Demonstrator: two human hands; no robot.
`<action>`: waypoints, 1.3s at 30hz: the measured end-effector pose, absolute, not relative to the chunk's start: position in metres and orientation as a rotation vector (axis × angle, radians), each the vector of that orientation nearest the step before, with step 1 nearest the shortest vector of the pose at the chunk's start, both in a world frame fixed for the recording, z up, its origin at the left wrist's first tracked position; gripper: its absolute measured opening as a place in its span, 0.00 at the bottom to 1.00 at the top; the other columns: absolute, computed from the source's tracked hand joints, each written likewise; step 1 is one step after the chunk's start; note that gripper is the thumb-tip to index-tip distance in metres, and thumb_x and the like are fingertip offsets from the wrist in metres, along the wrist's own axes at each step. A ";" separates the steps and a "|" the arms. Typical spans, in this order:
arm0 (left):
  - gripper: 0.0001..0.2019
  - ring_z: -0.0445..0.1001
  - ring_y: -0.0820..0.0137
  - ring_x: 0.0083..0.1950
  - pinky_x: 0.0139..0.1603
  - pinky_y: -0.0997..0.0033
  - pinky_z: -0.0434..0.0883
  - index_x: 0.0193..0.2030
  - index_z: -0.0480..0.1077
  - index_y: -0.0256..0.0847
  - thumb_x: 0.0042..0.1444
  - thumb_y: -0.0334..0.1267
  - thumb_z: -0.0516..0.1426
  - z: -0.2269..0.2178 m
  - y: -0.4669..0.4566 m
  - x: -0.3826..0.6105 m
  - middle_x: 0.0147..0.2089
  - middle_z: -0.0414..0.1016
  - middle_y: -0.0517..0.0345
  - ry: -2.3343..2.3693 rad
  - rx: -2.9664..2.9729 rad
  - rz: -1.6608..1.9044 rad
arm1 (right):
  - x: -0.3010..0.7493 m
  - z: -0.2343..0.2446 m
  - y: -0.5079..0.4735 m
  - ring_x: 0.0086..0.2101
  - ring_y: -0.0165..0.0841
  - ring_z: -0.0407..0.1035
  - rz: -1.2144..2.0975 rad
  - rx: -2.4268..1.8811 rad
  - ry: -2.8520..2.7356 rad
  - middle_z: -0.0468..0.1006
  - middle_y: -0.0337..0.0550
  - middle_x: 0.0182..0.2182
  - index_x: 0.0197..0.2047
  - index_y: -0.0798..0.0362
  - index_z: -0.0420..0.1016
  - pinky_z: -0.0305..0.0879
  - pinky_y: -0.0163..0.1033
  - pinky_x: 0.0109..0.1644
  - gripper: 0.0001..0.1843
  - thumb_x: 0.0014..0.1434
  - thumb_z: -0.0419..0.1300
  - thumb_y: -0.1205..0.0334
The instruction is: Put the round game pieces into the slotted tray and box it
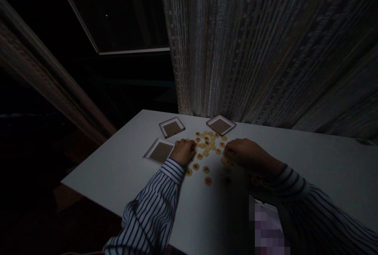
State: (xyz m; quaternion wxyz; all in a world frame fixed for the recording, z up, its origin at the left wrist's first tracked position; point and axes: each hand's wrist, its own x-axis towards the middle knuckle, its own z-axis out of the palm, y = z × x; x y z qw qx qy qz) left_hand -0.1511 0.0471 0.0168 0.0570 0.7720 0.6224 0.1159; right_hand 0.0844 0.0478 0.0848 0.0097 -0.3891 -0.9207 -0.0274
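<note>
1. Left hand (pixel 184 152) and right hand (pixel 240 152) curl at opposite edges of the discs (pixel 206 169); whether either pinches one, I cannot tell;
2. discs lie loose on the table (pixel 112 168), marked and blank faces mixed; little looks ordered;
3. discs round, pale, perhaps wooden; trays (pixel 161 152) square, brown-floored; table smooth, white; curtain (pixel 212 50) stringy.

One surface (pixel 118 164) is carrying three clearly visible shallow trays (pixel 220 126) and more than twenty round pieces (pixel 206 169); overlap and shadow are preventing an exact piece count. One left hand (pixel 183 152) and one right hand (pixel 243 152), two hands in total, are showing. Two striped sleeves (pixel 156 196) are showing. At least two curtain panels (pixel 206 42) are hanging.
</note>
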 end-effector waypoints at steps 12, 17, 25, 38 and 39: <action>0.12 0.68 0.59 0.49 0.49 0.57 0.58 0.43 0.69 0.42 0.50 0.36 0.55 0.015 0.053 -0.150 0.42 0.75 0.51 1.840 2.383 0.290 | 0.085 0.081 0.051 0.32 0.34 0.70 -0.059 -1.238 -2.876 0.77 0.45 0.31 0.31 0.54 0.71 0.56 0.36 0.34 0.13 0.58 0.47 0.64; 0.13 0.67 0.59 0.49 0.49 0.58 0.58 0.44 0.69 0.42 0.50 0.36 0.54 0.014 0.052 -0.151 0.43 0.75 0.51 1.841 2.394 0.314 | 0.087 0.082 0.049 0.32 0.33 0.70 -0.078 -1.209 -2.887 0.76 0.45 0.30 0.31 0.54 0.71 0.56 0.36 0.34 0.13 0.59 0.47 0.64; 0.12 0.68 0.60 0.46 0.48 0.59 0.60 0.43 0.68 0.41 0.51 0.35 0.54 0.031 0.045 -0.150 0.39 0.74 0.53 1.873 2.355 0.452 | 0.095 0.086 0.046 0.32 0.33 0.69 -0.098 -1.206 -2.837 0.76 0.45 0.30 0.31 0.54 0.72 0.57 0.36 0.34 0.12 0.58 0.48 0.65; 0.12 0.67 0.63 0.47 0.50 0.62 0.60 0.45 0.65 0.41 0.53 0.37 0.54 0.056 0.030 -0.144 0.43 0.72 0.55 1.794 2.404 0.838 | 0.119 0.096 0.038 0.33 0.35 0.71 -0.027 -1.300 -2.679 0.78 0.45 0.32 0.35 0.55 0.75 0.62 0.37 0.36 0.14 0.57 0.48 0.63; 0.12 0.67 0.64 0.46 0.49 0.62 0.60 0.45 0.65 0.41 0.53 0.37 0.54 0.056 0.029 -0.142 0.43 0.72 0.55 1.776 2.421 0.867 | 0.122 0.096 0.038 0.33 0.35 0.71 -0.032 -1.287 -2.662 0.78 0.45 0.32 0.35 0.55 0.75 0.62 0.37 0.36 0.14 0.57 0.48 0.63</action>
